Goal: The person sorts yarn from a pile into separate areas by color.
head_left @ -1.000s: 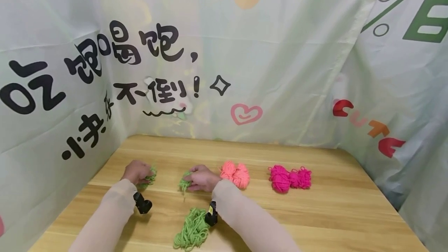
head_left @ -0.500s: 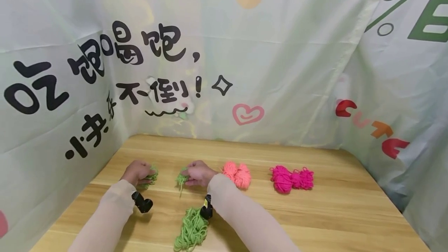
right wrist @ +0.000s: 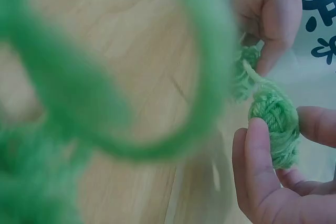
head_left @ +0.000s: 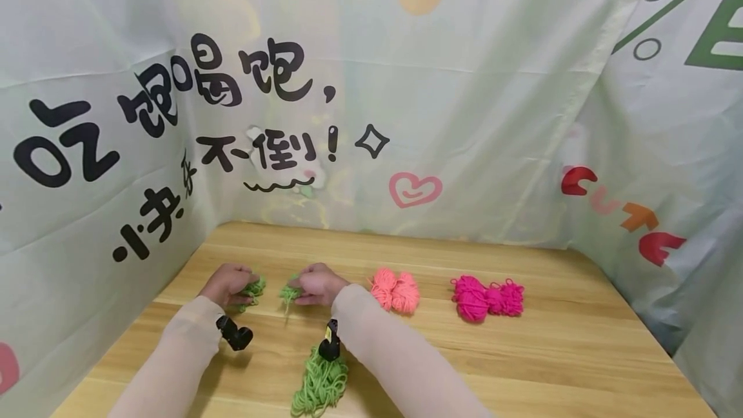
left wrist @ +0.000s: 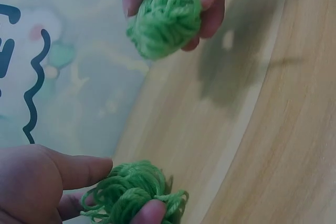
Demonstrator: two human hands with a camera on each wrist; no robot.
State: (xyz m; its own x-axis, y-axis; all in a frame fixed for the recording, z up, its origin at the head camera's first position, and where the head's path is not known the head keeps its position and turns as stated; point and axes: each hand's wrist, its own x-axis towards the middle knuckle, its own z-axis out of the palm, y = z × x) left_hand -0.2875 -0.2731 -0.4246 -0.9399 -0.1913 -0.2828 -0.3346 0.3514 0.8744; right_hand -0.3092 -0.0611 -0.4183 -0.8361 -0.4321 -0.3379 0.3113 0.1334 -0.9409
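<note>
My right hand point(head_left: 318, 285) pinches a small green yarn ball point(right wrist: 275, 129) between thumb and fingers. A strand runs off the ball on the side toward my other hand. To the left, my left hand point(head_left: 229, 285) holds a loopy bundle of green yarn point(left wrist: 134, 190), thumb on one side and a fingertip on the other. The two hands face each other a short way apart over the table's left half. Below my right wrist lies a larger loose heap of green yarn point(head_left: 320, 382), its loops blurred close to the camera in the right wrist view.
A coral yarn skein point(head_left: 395, 290) lies right of my right hand, and a magenta yarn skein point(head_left: 487, 298) farther right. All rest on a wooden table point(head_left: 522, 366). Printed curtains point(head_left: 476, 115) stand at its back and sides.
My right hand has moved left with the yarn ball, closer to my left hand, which stays nearly in place. The head view has turned slightly left.
</note>
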